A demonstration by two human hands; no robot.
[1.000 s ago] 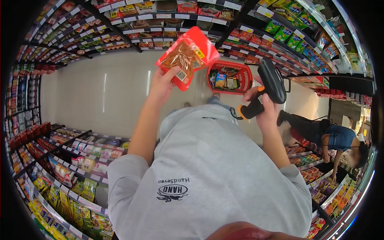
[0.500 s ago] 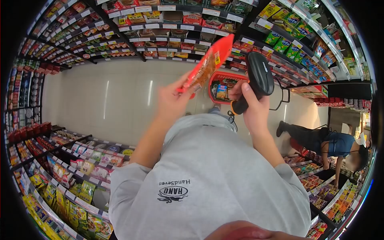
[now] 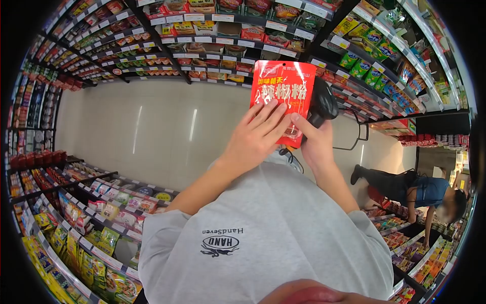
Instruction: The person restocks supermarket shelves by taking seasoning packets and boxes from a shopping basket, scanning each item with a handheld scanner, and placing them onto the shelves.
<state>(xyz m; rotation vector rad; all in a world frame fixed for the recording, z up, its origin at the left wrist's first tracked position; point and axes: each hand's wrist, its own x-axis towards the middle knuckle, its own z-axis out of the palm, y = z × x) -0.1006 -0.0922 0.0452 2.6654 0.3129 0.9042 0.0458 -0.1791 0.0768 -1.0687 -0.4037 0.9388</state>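
Note:
A red food packet (image 3: 283, 86) is upright in front of me, its printed face toward me. My left hand (image 3: 255, 134) has its fingers across the lower left of that face; its thumb is hidden. Beside it, the thumb of my right hand (image 3: 318, 144) rests on the packet's lower right edge. The same hand is around the grip of a black handheld scanner (image 3: 324, 101), partly covered by the packet. A black coiled cord (image 3: 293, 158) hangs below the packet.
Stocked shelves (image 3: 223, 40) run across the front, with more at the lower left (image 3: 96, 223) and lower right (image 3: 405, 243). A person (image 3: 430, 191) leans over the right shelves. A thin black handle (image 3: 362, 133) shows right of the scanner.
The packet has moved right and turned, from its clear side through edge-on to its printed face. My left hand has come close to my right hand. The red basket is now hidden.

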